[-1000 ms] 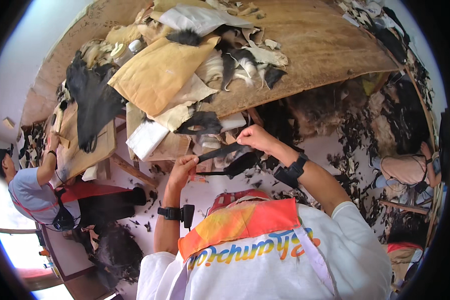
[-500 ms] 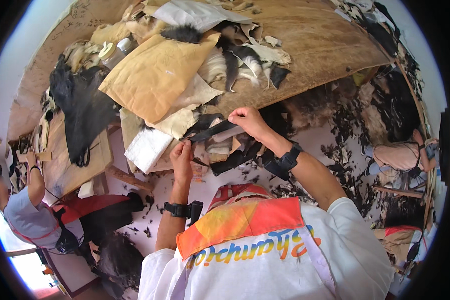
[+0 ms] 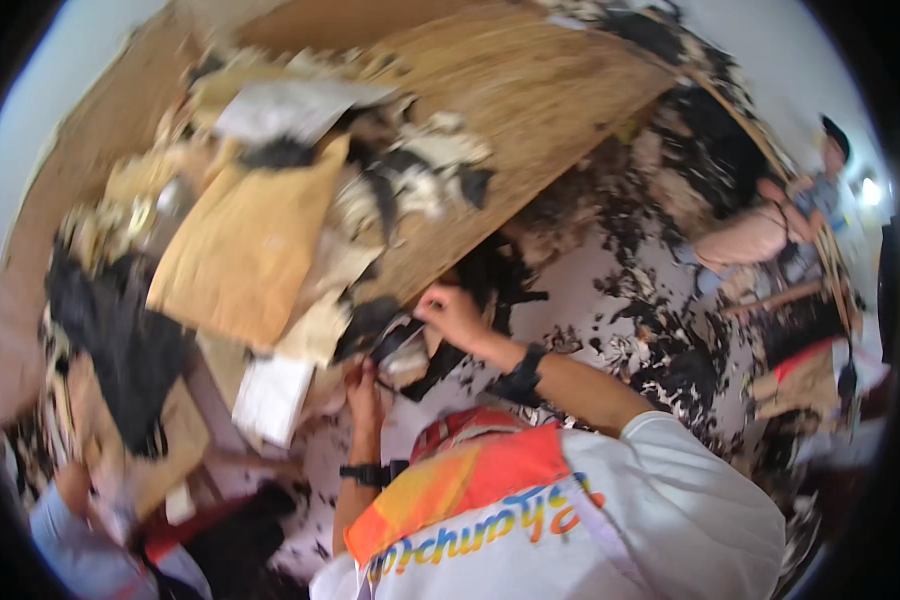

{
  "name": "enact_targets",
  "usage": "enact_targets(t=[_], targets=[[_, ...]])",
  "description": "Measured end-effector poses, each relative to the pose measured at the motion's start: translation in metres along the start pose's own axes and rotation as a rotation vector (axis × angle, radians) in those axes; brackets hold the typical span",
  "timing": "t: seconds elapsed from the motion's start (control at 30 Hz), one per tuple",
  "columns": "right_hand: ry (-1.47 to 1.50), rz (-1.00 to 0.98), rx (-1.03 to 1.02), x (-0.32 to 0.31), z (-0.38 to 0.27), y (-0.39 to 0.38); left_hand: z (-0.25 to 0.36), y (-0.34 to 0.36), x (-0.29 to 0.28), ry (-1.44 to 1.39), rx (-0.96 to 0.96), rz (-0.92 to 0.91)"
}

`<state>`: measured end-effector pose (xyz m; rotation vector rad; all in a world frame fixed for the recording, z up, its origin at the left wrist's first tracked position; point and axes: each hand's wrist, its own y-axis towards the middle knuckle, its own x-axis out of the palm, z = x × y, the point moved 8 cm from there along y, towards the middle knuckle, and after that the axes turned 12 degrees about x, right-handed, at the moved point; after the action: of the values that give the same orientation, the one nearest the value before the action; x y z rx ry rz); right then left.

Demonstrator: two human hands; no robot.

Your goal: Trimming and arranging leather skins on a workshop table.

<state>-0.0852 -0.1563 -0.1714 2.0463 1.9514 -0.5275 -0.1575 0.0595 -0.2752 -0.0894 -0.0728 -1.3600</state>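
Note:
My left hand (image 3: 365, 395) is closed in a pinch at the near edge of the worktable. My right hand (image 3: 455, 315), also pinched, sits farther and to the right. Between them runs a narrow dark strip of hide (image 3: 392, 338), blurred and seen nearly edge-on, with an end in each hand's fingers. Behind my hands lies a black hide scrap (image 3: 370, 315). Left of them are a pale hide piece (image 3: 320, 330) and a white block-like packet (image 3: 270, 398). Motion blur hides the finer detail of my fingers.
A large tan sheet (image 3: 245, 255) covers part of the brown worktable (image 3: 510, 90), among black and white fur scraps (image 3: 420, 180). A black hide (image 3: 120, 330) hangs at left. Dark scraps (image 3: 660, 350) litter the floor. Co-workers sit at lower left (image 3: 100, 545) and far right (image 3: 770, 230).
My view has turned, so the table and hides sit farther left and tilted. The strip, earlier stretched broad side up between my hands, now shows as a thin edge. My hands appear closer together.

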Motion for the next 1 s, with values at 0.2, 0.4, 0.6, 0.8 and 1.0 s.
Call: enact_targets(t=[0.2, 0.4, 0.6, 0.8, 1.0], targets=[[0.027, 0.094, 0.006, 0.002, 0.016, -0.006, -0.029, 0.015, 0.004, -0.044, 0.015, -0.045], [-0.229, 0.157, -0.016, -0.008, 0.010, -0.026, -0.072, 0.007, -0.022, 0.098, -0.024, -0.079], [-0.148, -0.053, 0.078, -0.043, 0.037, -0.024, -0.043, -0.030, -0.003, 0.087, 0.119, -0.243], [0.010, -0.399, 0.050, -0.118, 0.087, -0.051, 0.035, -0.048, 0.106, 0.176, 0.160, -0.433], [0.227, -0.378, 0.180, -0.300, 0.141, -0.082, 0.105, -0.087, 0.220, 0.268, 0.124, -0.621]])
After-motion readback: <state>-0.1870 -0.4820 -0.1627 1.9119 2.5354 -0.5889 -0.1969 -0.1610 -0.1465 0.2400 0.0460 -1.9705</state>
